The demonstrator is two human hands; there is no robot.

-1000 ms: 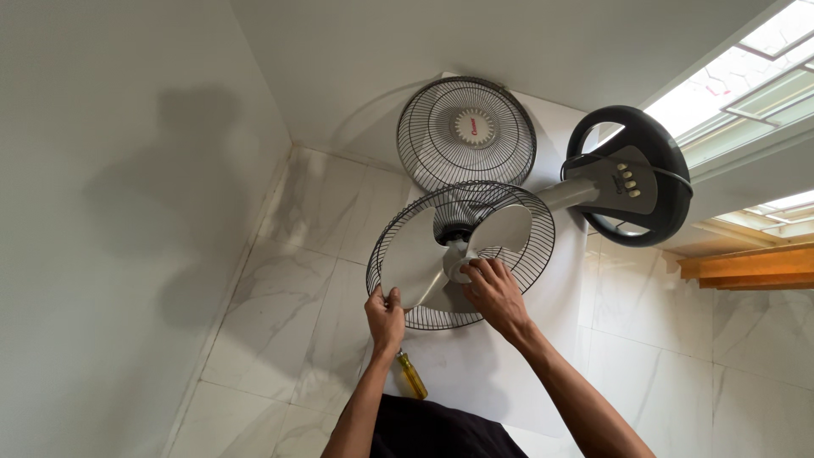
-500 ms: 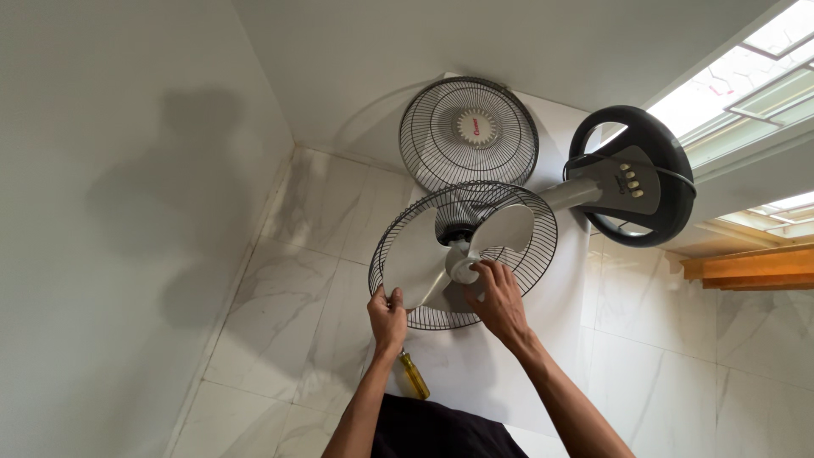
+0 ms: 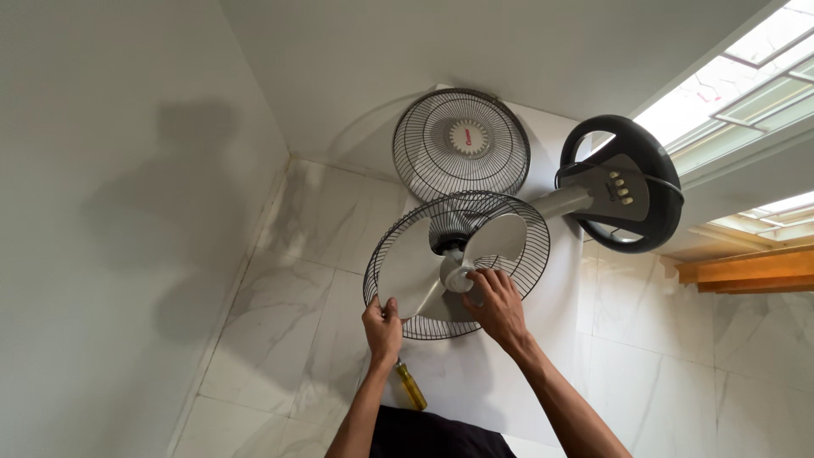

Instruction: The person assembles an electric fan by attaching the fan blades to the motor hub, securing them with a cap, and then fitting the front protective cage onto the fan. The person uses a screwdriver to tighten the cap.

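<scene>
**Step in hand.** The fan lies on a white sheet point(image 3: 475, 373) spread on the floor, with its rear guard point(image 3: 527, 254) facing the camera. The front guard point(image 3: 460, 144) is already off and leans against the wall just behind. The left hand point(image 3: 383, 326) is clenched on the lower left rim of the rear guard, bracing it. The right hand point(image 3: 496, 305) has its fingertips grasping the small white hub cap point(image 3: 458, 278) at the centre of the blade point(image 3: 415, 271). Judged from this grip, the work in hand is turning the hub cap on the blade shaft. Whether it is being loosened or tightened cannot be told.

**Next move calls for.** A firm brace on the guard rim, so that the blade does not spin with the cap. Keep the fingers on the cap only, clear of the blade edges.

**Surface and room.**
- Floor point(image 3: 288, 314): pale marble-pattern tile.
- Walls: plain white, meeting at a corner.
- A yellow-handled screwdriver point(image 3: 411, 386) lies on the sheet near the left wrist.
- The round black fan base point(image 3: 623, 182) stands on edge at right.
- A window point(image 3: 738, 76) and wooden planks point(image 3: 755, 271) are beyond it.
</scene>
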